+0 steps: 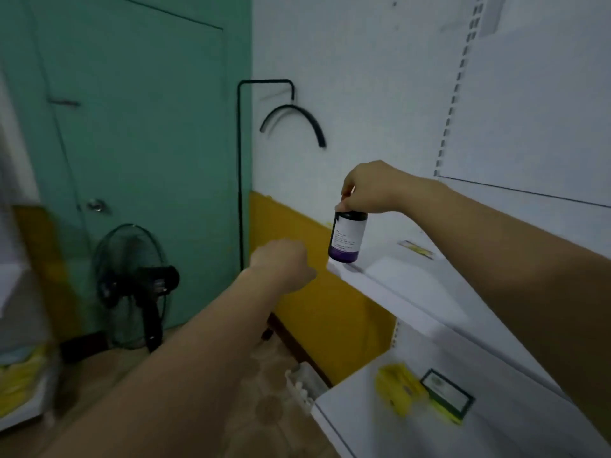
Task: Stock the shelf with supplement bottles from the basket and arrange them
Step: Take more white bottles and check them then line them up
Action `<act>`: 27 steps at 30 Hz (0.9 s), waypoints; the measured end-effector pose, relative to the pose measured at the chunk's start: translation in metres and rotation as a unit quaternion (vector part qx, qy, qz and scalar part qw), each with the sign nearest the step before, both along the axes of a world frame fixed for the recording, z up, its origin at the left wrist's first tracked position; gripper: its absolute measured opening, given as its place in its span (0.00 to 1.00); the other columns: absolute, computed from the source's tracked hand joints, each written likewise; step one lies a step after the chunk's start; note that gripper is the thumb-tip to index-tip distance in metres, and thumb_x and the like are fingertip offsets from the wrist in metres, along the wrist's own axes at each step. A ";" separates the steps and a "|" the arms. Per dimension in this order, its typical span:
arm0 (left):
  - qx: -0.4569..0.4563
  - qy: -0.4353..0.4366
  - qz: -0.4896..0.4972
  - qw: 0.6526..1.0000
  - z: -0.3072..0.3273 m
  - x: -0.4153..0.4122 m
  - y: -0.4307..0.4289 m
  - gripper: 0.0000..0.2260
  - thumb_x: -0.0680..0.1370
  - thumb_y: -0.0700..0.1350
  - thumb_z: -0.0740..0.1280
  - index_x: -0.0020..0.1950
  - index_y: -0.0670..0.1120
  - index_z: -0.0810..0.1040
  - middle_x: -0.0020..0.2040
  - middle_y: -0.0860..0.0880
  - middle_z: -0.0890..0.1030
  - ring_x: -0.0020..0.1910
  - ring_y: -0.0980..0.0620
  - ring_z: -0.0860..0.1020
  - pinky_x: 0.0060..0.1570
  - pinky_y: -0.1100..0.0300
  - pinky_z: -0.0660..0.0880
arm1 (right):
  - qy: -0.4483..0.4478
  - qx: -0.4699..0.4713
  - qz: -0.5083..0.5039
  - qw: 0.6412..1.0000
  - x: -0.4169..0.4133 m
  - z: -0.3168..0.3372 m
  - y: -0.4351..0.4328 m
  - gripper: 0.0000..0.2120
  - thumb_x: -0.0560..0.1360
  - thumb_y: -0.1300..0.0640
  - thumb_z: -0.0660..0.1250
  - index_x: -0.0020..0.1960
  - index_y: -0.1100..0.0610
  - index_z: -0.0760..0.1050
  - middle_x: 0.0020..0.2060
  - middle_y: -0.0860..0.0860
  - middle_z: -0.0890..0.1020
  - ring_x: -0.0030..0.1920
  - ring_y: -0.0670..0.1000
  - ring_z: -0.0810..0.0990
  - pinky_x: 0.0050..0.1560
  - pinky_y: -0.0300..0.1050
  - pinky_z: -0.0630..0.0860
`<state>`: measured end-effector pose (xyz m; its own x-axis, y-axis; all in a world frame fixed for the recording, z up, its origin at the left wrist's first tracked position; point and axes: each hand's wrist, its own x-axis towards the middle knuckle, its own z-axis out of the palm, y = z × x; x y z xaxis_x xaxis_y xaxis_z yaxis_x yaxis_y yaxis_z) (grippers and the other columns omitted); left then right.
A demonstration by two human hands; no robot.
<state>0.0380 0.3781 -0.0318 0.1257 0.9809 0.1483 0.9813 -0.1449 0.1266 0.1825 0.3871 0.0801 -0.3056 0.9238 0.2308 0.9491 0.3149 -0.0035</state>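
The right hand (367,190) covers the cap of the dark round bottle with a white label (348,234), whose print is too small to read. The left hand (281,262) is motion-blurred, its fingers hidden behind its back. The white metal shelf (396,279) is cut off by the right edge.

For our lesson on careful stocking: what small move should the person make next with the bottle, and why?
Probably ease the bottle further onto the shelf before letting go. The right hand pinches its cap, and it is upright right at the shelf's left corner, where it could tip off.
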 end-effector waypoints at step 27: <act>-0.145 -0.037 0.080 0.986 -0.182 -0.245 0.372 0.17 0.77 0.55 0.62 0.57 0.44 0.72 0.56 0.44 0.75 0.55 0.43 0.74 0.51 0.51 0.73 | -0.053 -0.196 0.057 0.978 -0.269 -0.201 0.428 0.13 0.76 0.50 0.68 0.44 0.61 0.74 0.38 0.53 0.74 0.42 0.52 0.72 0.26 0.37 0.62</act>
<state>-0.2069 0.7503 -0.2137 -0.0344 0.9899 -0.1374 0.9750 0.0634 0.2129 -0.0863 0.8151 -0.1210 -0.4151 0.8933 -0.1722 0.9093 0.4134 -0.0475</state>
